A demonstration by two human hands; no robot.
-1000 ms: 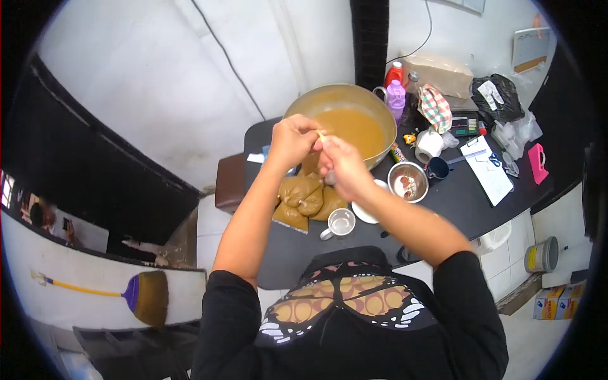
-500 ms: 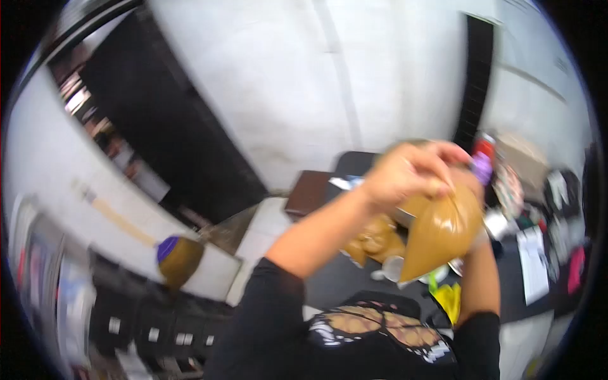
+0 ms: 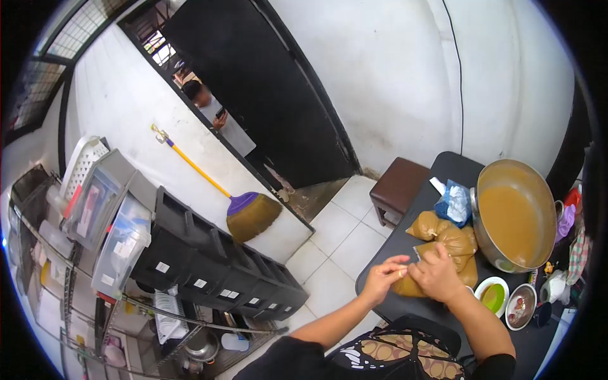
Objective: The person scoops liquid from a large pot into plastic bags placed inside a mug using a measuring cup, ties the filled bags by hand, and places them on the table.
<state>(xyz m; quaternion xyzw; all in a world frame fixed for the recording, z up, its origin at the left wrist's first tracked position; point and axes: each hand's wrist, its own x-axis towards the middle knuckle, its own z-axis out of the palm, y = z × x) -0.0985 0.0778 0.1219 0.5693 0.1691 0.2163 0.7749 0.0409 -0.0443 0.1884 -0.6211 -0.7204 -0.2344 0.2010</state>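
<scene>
A clear plastic bag of brown sauce shows below and between my hands, partly covered by them. My left hand has its thumb and fingers pinched together at the top of this bag. Curled at the same spot, my right hand faces it with fingers closed on the bag's neck. Several other filled bags are bunched just beyond my right hand on the black table. A large metal pot of brown sauce stands behind them, next to a blue plastic packet.
Right of my hands are a white bowl with something green and a metal bowl. A brown stool stands past the table. Black drawers and a broom line the left. A person holds a phone at the doorway.
My view has turned left and steadied. The sauce bag, held up high before, is now down by the other bags, with both my hands lowered and close together at its top.
</scene>
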